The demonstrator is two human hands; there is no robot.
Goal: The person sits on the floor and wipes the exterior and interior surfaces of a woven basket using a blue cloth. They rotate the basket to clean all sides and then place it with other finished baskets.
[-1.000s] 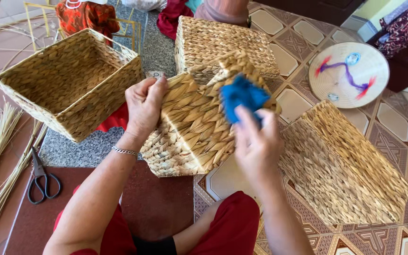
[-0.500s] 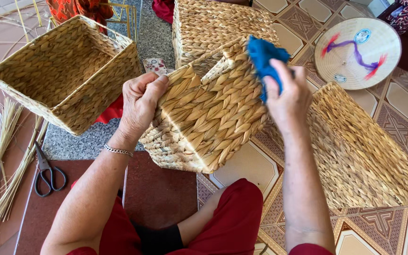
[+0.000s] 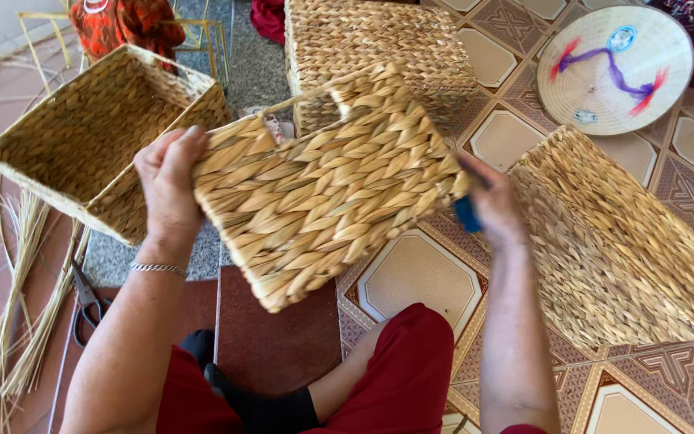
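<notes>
Woven straw basket (image 3: pixel 327 189), rectangular, is held tilted in the air above the person's lap, its outer wall facing the camera. Left hand (image 3: pixel 169 181) is closed around the basket's left rim, thumb on the outer side and fingers curled over the edge. Right hand (image 3: pixel 491 205) supports the right end from behind and also holds a blue object (image 3: pixel 467 215), mostly hidden by the basket; its kind cannot be told.

Surroundings: a second basket (image 3: pixel 82 141) sits open-side up on the floor (image 3: pixel 419 273) to the left, well apart from the held one. A third basket (image 3: pixel 379 40) stands beyond it, and a fourth (image 3: pixel 620 241) lies on its side to the right, near the right hand. A round painted hat (image 3: pixel 616 68) lies at upper right. Scissors (image 3: pixel 86 301) and loose straw stalks (image 3: pixel 10 321) lie on the floor at lower left.

Handling assessment: the basket appears light, judged by the easy two-hand hold. The braided weave looks stiff enough to keep its shape yet likely gives under hard pressure. The surface is rough, not slippery. The rim, and the handle cut-out seen near the upper edge, look like the soundest places to take hold; squeezing the mid-wall could deform the weave.
</notes>
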